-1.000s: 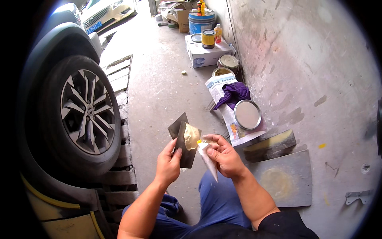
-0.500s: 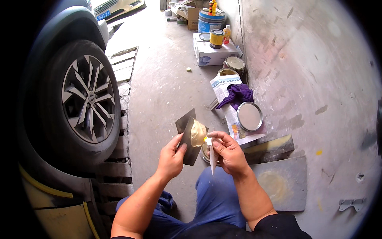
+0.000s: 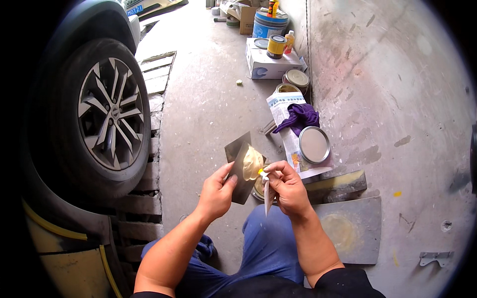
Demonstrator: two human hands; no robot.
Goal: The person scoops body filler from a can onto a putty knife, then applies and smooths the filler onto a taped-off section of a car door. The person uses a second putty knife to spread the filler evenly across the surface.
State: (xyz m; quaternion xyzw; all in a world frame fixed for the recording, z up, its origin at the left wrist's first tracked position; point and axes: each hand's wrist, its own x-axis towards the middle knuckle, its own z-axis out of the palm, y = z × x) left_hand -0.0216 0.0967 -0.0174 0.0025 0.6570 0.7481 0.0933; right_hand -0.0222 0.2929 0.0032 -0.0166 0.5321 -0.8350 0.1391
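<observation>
Paste (image 3: 252, 161) on plate (image 3: 240, 187), wheel (image 3: 115, 111) left, cloth (image 3: 301, 116) on newspaper (image 3: 290, 143) right

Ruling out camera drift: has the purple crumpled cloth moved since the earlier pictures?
No. The purple crumpled cloth lies at the same spot on the white printed newspaper sheet; the view shifted.

In my fingers (image 3: 231, 182) I count two metal spreaders (image 3: 240, 187), one mound of putty (image 3: 253, 162) and one small tube (image 3: 267, 198). Around me there are two cars (image 3: 89, 31), one alloy wheel (image 3: 114, 112), one purple cloth (image 3: 302, 117), one yellow tin (image 3: 276, 48), one blue bucket (image 3: 268, 29), one white box (image 3: 266, 68), one flat grey panel (image 3: 366, 223) and one metal bracket (image 3: 436, 258). One bottle (image 3: 289, 42) stands on that box; the overlapping ones on the bucket I cannot number.
</observation>
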